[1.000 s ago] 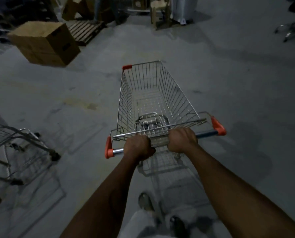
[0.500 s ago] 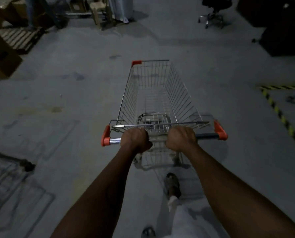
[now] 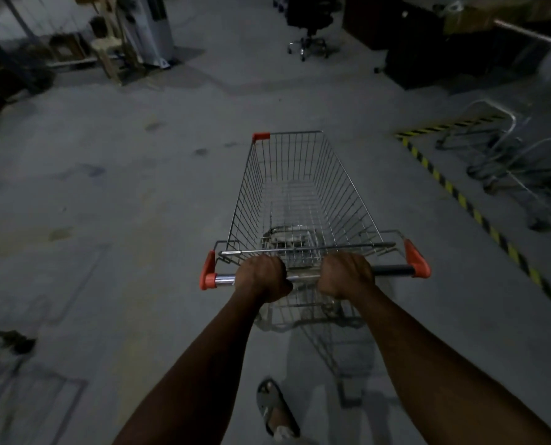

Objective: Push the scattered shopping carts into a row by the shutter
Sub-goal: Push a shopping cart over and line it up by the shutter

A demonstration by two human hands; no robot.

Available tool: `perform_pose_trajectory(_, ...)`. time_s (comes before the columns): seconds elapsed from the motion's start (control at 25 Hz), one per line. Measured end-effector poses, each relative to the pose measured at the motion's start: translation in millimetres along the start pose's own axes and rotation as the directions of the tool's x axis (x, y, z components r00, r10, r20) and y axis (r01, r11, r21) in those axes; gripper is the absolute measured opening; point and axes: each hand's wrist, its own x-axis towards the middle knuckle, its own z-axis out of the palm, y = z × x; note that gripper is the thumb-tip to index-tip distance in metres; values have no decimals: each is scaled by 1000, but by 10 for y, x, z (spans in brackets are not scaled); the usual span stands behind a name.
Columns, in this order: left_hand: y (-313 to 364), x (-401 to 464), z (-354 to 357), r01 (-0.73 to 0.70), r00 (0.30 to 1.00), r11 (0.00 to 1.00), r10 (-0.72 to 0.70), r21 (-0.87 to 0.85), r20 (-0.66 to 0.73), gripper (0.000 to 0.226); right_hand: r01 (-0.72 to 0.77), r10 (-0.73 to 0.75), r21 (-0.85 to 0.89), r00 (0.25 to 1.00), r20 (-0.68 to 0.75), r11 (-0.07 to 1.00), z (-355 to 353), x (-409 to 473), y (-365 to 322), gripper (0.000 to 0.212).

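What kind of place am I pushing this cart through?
Probably a warehouse or storeroom: bare concrete floor, yellow-and-black hazard stripes, an office chair and stored clutter along the far side. Both hands grip the shopping cart.

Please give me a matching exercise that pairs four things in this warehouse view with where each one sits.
Things:
1. shopping cart handle
2. office chair
3. striped floor tape
4. sandalled foot

Places:
A. bottom of the view, between the forearms
B. far end of the floor, top centre
C. gripped by the left hand and the right hand
D. right of the cart, running diagonally across the floor

Pairs: 1-C, 2-B, 3-D, 4-A
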Motion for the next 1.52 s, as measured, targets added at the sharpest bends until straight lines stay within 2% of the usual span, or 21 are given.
perform_pose_trajectory(0.16,797,-617,165,-86,996,995,87,55,-31,34,-40,40,50,999,-16,998,356,-851,571,10)
perform_pose_trajectory(0.4,1690,-1490,467,-229,970,965,237,128,-54,37,-150,153,93,988,-33,984,808,-2200,1117,22)
perform_pose_trajectory(0.52,1934,-1888,600,-299,950,944,309,139,-50,36,-241,241,111,970,13,964,1005,-2775,1183,22)
perform_pose_trajectory(0.64,2061,-2252,637,-329,943,940,331,88,-16,30,-314,313,167,949,29,935,1187,-3282,1149,8)
perform_pose_trajectory(0.72,2080,-2503,659,-380,925,921,381,89,12,28,-365,367,211,930,29,907,1336,-3621,1038,17)
perform_pose_trajectory(0.84,2080,-2841,753,-465,882,873,472,146,-12,29,-432,443,237,896,9,870,1540,-4036,842,10)
perform_pose_trajectory(1.12,2275,-3265,809,-506,857,846,515,165,-10,33,-539,556,242,831,0,807,1785,-4659,637,20)
perform_pose_trajectory(1.28,2348,-3200,938,-637,748,763,647,113,-148,24,-571,595,256,803,-19,780,1828,-4766,682,22)
perform_pose_trajectory(1.4,2494,-3030,987,-682,707,729,676,54,-209,21,-595,621,285,784,-2,752,1785,-4746,833,16)
perform_pose_trajectory(1.44,2576,-2976,965,-695,698,717,690,55,-190,26,-602,628,294,778,7,743,1765,-4727,905,10)
perform_pose_trajectory(1.52,2794,-2815,914,-682,706,729,677,61,-207,53,-614,644,319,765,16,722,1751,-4672,1079,7)
